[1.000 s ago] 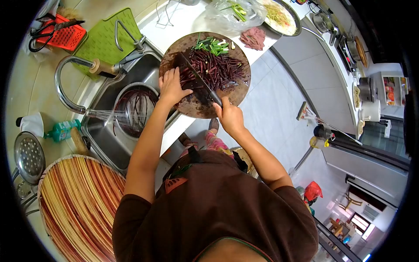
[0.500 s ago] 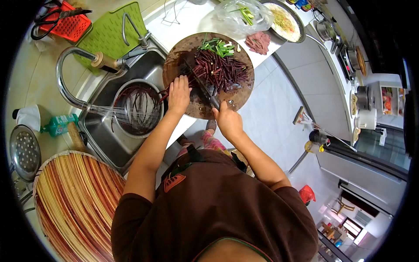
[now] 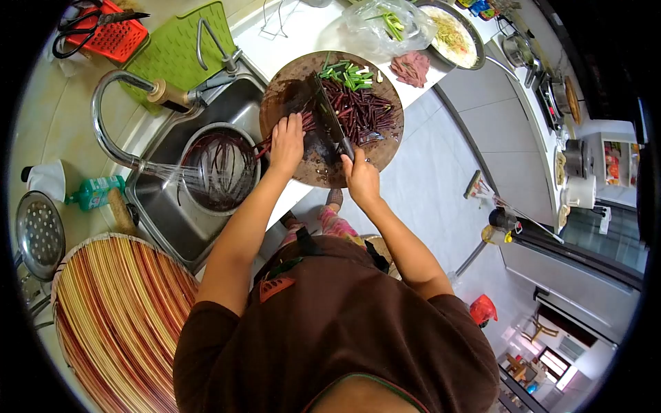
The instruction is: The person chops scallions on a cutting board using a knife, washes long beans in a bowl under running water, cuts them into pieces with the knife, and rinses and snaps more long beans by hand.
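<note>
A round wooden chopping board lies on the counter beside the sink. My left hand presses on a bundle of uncut purple long beans, its fingers closed over them. Their long ends trail off the board's left edge. In my right hand is the handle of a cleaver, whose dark blade stands just right of the bundle. Whether the edge touches the board I cannot tell. Short cut pieces of purple beans are heaped right of the blade, with chopped green scallions behind them.
Water runs from the tap into a metal bowl of long purple strands in the sink. Behind the board are a plastic bag, a pinkish cloth and a pan. A woven round cover stands lower left.
The cleaver has shifted slightly right and its blade stands more upright, farther from my left fingers. My right hand has moved a little with it. My left hand stays on the beans.
</note>
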Available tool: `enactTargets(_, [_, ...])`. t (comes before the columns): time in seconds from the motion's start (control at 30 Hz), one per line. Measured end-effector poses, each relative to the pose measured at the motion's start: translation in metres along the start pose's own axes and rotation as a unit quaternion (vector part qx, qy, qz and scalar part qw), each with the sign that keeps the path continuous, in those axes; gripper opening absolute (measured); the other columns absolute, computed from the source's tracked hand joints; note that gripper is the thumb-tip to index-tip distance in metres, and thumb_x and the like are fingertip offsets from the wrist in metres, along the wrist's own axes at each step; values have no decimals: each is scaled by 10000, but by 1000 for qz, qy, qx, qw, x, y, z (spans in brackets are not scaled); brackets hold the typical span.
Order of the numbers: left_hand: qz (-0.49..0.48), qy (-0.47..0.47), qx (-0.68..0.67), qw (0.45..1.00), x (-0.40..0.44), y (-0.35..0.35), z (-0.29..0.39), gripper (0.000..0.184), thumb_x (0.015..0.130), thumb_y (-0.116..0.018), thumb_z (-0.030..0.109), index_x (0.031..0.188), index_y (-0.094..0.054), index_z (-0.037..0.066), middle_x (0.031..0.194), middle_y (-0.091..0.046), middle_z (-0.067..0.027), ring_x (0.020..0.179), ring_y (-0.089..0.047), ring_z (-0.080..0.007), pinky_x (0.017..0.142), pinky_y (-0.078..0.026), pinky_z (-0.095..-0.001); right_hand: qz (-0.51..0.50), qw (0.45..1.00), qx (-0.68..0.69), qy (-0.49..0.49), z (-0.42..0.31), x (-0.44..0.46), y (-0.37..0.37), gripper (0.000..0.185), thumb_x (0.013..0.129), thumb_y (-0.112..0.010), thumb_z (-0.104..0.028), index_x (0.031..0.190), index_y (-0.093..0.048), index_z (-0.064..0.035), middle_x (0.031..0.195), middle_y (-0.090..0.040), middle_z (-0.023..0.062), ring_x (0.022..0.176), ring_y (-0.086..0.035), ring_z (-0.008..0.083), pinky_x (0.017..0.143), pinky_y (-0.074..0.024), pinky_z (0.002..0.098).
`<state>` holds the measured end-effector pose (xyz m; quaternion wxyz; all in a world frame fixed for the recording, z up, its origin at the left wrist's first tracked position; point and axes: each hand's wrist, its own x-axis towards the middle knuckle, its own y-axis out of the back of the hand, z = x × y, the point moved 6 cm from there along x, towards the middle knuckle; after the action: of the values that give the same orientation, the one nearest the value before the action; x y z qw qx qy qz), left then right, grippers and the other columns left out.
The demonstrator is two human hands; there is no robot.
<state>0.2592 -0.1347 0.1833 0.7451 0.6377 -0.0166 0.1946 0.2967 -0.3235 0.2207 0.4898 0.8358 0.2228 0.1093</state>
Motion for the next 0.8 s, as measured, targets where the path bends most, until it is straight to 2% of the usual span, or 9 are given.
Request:
enactTargets(0.07, [14, -1, -1, 1000, 10, -4, 3, 532, 857, -596, 181, 1310, -443, -51, 1256, -477, -151, 1128, -445, -312, 984, -360, -406, -9, 999, -27, 20, -10, -3, 15, 350, 935, -528, -364, 966, -470, -20, 592, -596, 224, 539, -595, 424, 482, -465, 505])
enactTargets(0.13, [-1, 58, -47, 997, 15, 3, -1, 585, 829, -637, 205, 1311, -435, -58, 1259, -474, -159, 1137, -442, -317, 1001, -343, -416, 13, 997, -30, 68, -22, -7, 28, 345, 921, -547, -360, 941, -466, -25, 583, -601, 198, 522, -598, 402, 476, -477, 487])
enactTargets(0.2, [-3, 110, -72, 991, 15, 18, -6, 690, 780, -699, 254, 1318, -413, -71, 1276, -464, -174, 1169, -429, -326, 1039, -299, -439, -36, 995, -60, 72, -32, -10, 30, 345, 915, -555, -357, 942, -466, -24, 587, -605, 194, 523, -603, 397, 481, -484, 485])
enactTargets(0.3, [-17, 122, -25, 992, -5, 31, -12, 711, 777, -700, 278, 1320, -407, -74, 1295, -456, -174, 1194, -416, -325, 1053, -278, -450, -86, 990, -87, 64, -39, -11, 22, 346, 913, -552, -355, 921, -462, -20, 599, -613, 195, 545, -618, 394, 500, -500, 483])
enactTargets(0.43, [-38, 83, -27, 995, -16, 22, -13, 555, 854, -617, 196, 1310, -434, -63, 1290, -463, -184, 1211, -417, -333, 1039, -311, -432, -110, 990, -85, 32, -41, -7, 1, 343, 917, -541, -351, 910, -458, -18, 614, -617, 206, 565, -620, 406, 520, -496, 499])
enactTargets(0.53, [-17, 78, -17, 997, -18, 15, -11, 490, 881, -571, 160, 1300, -447, -60, 1270, -478, -187, 1192, -433, -338, 1034, -326, -431, -106, 991, -80, 29, -41, 0, -20, 350, 926, -517, -365, 933, -453, -21, 633, -627, 212, 585, -628, 409, 539, -504, 502])
enactTargets(0.63, [-22, 66, 17, 997, -25, 17, -9, 521, 868, -581, 189, 1320, -446, -33, 1262, -483, -161, 1172, -439, -306, 997, -352, -407, -99, 993, -61, 30, -35, 4, -28, 368, 934, -501, -387, 947, -453, -22, 621, -621, 216, 582, -623, 425, 532, -500, 514])
enactTargets(0.77, [-23, 65, 11, 998, -26, 10, -11, 512, 866, -585, 167, 1323, -448, -19, 1261, -482, -157, 1161, -446, -317, 971, -375, -415, -59, 998, -33, 9, -16, 7, -16, 372, 938, -499, -388, 938, -463, -17, 644, -624, 219, 590, -620, 429, 539, -496, 518])
enactTargets(0.8, [11, 49, 7, 999, -25, 7, -11, 497, 863, -582, 155, 1310, -455, -23, 1252, -487, -157, 1157, -448, -322, 960, -383, -422, -55, 997, -47, 4, -11, 7, -11, 377, 935, -504, -392, 948, -472, -17, 645, -626, 223, 591, -619, 431, 542, -492, 523])
